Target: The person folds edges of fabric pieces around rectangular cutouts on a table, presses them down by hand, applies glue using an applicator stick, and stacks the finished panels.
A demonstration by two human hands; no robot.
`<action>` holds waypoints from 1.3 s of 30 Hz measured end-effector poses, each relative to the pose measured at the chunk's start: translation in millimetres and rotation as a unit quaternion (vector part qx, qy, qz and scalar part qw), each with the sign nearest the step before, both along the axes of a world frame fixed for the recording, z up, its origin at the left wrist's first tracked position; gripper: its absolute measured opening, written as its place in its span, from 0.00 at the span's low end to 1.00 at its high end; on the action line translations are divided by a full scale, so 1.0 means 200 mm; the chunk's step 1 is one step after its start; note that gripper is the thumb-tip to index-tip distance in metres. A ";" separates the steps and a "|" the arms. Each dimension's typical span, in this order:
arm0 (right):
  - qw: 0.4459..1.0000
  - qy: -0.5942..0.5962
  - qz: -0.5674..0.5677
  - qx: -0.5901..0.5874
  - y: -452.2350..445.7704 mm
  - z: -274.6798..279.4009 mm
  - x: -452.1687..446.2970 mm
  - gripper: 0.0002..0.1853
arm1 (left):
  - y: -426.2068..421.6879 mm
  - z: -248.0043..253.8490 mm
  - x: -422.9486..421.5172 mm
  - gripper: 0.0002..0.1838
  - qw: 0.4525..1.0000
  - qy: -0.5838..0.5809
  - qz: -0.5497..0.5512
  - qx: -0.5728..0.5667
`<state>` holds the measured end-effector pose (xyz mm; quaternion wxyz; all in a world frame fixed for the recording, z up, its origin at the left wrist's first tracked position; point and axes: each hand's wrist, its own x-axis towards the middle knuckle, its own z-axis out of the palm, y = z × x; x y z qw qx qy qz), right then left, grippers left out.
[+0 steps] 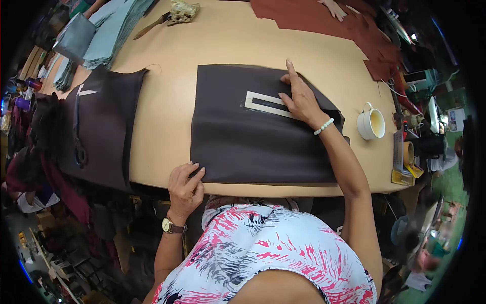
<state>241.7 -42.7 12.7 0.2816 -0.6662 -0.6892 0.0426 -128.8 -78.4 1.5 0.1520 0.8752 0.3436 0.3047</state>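
A dark brown leather-like sheet (243, 152) lies on the table in front of me. On its upper middle rests a pale rectangular frame (271, 110) with a dark slot inside. My right hand (301, 99) is open over the sheet, fingers apart, its thumb by the frame's right end. The right part of the sheet is creased under that wrist. At the sheet's lower left corner, my left hand (186, 188) has bent fingers spread a little, their tips touching the corner; it appears to hold nothing.
Scissors (78, 134) lie on a dark stack at the left. A cup (371, 123) of yellowish liquid stands right of the sheet. Grey-green sheets (109, 38), a brush (152, 26) and red-brown material (309, 19) lie at the back, near another person's hand (334, 9).
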 end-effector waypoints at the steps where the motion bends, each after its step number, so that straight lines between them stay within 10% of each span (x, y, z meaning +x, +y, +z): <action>1: 0.999 0.000 -0.011 -0.032 0.03 0.00 0.00 0.46 | 0.00 0.00 0.00 0.17 1.000 0.000 0.003 0.002; 11: 0.988 0.048 0.040 -0.143 0.18 0.12 0.01 0.42 | -0.01 0.00 0.00 0.17 1.000 -0.007 0.005 -0.002; 17: 0.993 -0.099 0.066 -0.014 0.33 0.01 -0.01 0.39 | -0.01 0.03 0.01 0.15 1.000 0.005 0.003 0.002; 24: 0.961 -0.196 -0.179 0.081 -0.08 0.07 -0.05 0.36 | 0.01 0.10 0.08 0.15 0.992 -0.010 0.096 -0.085; 30: 0.882 -0.065 -0.466 0.021 -0.54 -0.08 0.10 0.43 | 0.25 0.01 0.26 0.19 0.965 0.048 0.249 0.064; 39: 0.904 0.121 -0.391 0.121 -0.50 -0.08 0.16 0.45 | 0.48 0.07 0.41 0.20 0.944 -0.119 0.142 -0.275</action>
